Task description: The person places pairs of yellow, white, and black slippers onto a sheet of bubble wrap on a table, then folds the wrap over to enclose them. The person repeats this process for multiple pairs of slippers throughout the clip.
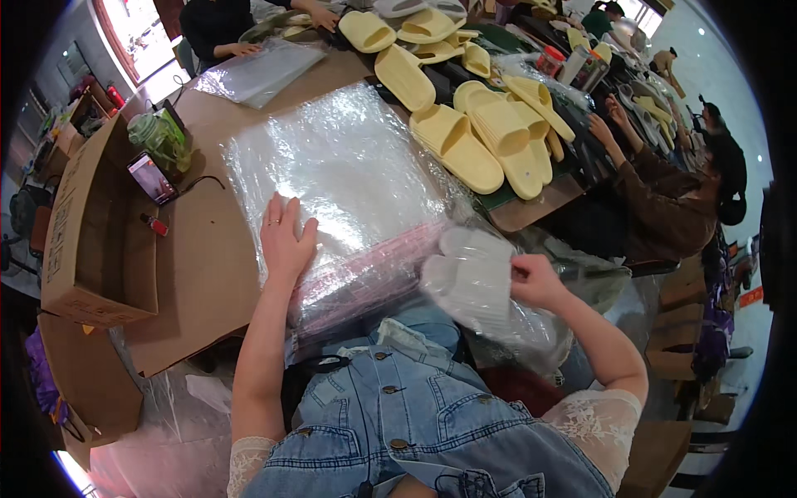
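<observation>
A stack of clear plastic bags with pinkish edges toward me lies on the table in front of me. My left hand rests flat on its left side, fingers stretched out, a ring on one finger. At the right, beside the stack, my right hand grips a pair of pale grey-white slippers that appear to be in a clear bag. The slippers are slightly blurred and hang near the table's front edge. Whether the fingers pinch the bag or the slippers themselves I cannot tell.
Yellow slippers pile up on the far right of the table. An open cardboard box, a phone and a green bottle stand at the left. One person works across the table, another sits at the right.
</observation>
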`<state>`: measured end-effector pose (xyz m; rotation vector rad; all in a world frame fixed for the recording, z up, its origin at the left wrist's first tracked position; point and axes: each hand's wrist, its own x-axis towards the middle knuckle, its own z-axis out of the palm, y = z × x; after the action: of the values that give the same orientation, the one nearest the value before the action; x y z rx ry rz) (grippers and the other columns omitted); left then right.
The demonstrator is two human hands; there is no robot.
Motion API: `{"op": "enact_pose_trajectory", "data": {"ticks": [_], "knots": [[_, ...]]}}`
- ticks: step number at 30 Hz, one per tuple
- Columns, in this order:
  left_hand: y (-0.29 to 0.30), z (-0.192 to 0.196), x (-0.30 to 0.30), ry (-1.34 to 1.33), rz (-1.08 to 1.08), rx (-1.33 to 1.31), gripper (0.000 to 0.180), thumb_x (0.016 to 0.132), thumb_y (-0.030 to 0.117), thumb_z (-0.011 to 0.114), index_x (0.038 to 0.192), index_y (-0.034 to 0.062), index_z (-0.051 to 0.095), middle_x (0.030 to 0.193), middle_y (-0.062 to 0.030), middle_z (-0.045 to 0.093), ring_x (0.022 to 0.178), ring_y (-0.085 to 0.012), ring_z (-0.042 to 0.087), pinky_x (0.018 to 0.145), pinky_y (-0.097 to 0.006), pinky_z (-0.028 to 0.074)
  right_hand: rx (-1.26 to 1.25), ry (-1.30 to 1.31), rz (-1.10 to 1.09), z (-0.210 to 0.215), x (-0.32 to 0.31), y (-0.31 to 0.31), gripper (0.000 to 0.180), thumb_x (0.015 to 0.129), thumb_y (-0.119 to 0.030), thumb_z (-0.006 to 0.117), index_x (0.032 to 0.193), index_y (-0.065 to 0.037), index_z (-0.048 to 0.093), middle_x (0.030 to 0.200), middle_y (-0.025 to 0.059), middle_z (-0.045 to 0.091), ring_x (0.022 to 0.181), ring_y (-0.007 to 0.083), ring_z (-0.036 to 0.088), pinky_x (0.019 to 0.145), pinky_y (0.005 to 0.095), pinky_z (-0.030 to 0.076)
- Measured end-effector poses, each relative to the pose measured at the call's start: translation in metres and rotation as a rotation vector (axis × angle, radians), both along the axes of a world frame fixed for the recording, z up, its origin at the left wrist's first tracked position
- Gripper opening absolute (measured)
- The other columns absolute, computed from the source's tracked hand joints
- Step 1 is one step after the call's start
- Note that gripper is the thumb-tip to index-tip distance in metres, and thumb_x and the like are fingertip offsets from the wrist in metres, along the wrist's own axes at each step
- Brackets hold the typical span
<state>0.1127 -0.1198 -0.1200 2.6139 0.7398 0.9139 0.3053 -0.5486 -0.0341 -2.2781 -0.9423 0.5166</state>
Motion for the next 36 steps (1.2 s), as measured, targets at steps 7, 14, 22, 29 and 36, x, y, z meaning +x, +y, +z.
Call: {"op": "enact_pose_trajectory", "data": {"ticks": [7, 14, 22, 29, 36], "knots": [[-0.003, 0.002, 0.0, 0.014, 0.001, 0.008, 0.05, 0.088, 0.031, 0.067, 0.13, 0.0026, 0.063, 0.146, -0.0308, 0.048, 0.137, -0.0469, 0.041, 0.114, -0.051, 0.034, -0.381, -0.095, -0.159, -0.024, 0.064, -0.113, 0.025, 0.075, -0.024, 0.069, 0.073, 0.0, 0.062, 0.062, 0.0113, 0.059, 0.056, 0.0249, 0.055, 0.06, 0.039, 0.047], [0.0, -0.003, -0.001, 0.002, 0.002, 0.031, 0.05, 0.089, 0.031, 0.066, 0.13, 0.002, 0.063, 0.145, -0.0291, 0.049, 0.136, -0.0464, 0.042, 0.115, -0.051, 0.034, 0.075, -0.537, -0.285, -0.016, 0.102, -0.041, 0.017, 0.084, -0.021, 0.073, 0.094, -0.007, 0.072, 0.077, 0.0093, 0.066, 0.07, 0.0274, 0.066, 0.065, 0.0364, 0.052], [0.001, -0.002, -0.003, -0.01, 0.009, 0.006, 0.051, 0.087, 0.031, 0.068, 0.13, 0.0024, 0.063, 0.145, -0.029, 0.05, 0.136, -0.0458, 0.043, 0.114, -0.052, 0.035, 0.248, -0.437, -0.46, -0.01, 0.158, 0.112, 0.04, 0.088, -0.036, 0.074, 0.099, 0.002, 0.07, 0.086, 0.014, 0.07, 0.078, 0.0294, 0.068, 0.071, 0.0406, 0.052], [-0.001, -0.003, -0.001, -0.025, -0.007, 0.015, 0.052, 0.087, 0.031, 0.067, 0.13, 0.0032, 0.062, 0.145, -0.0293, 0.049, 0.136, -0.0458, 0.043, 0.114, -0.053, 0.034, 0.772, -0.096, -0.564, -0.004, 0.217, 0.151, 0.035, 0.088, -0.028, 0.079, 0.086, 0.005, 0.07, 0.075, 0.0, 0.064, 0.069, 0.0076, 0.054, 0.062, 0.0283, 0.044], [-0.002, 0.001, -0.004, 0.006, 0.006, 0.005, 0.053, 0.089, 0.032, 0.066, 0.132, 0.0009, 0.062, 0.146, -0.0307, 0.048, 0.138, -0.0455, 0.041, 0.115, -0.052, 0.033, 0.976, -0.292, -0.387, 0.11, 0.185, 0.176, 0.035, 0.089, -0.029, 0.079, 0.089, 0.005, 0.072, 0.073, -0.004, 0.061, 0.067, 0.0031, 0.049, 0.058, 0.0234, 0.038]]}}
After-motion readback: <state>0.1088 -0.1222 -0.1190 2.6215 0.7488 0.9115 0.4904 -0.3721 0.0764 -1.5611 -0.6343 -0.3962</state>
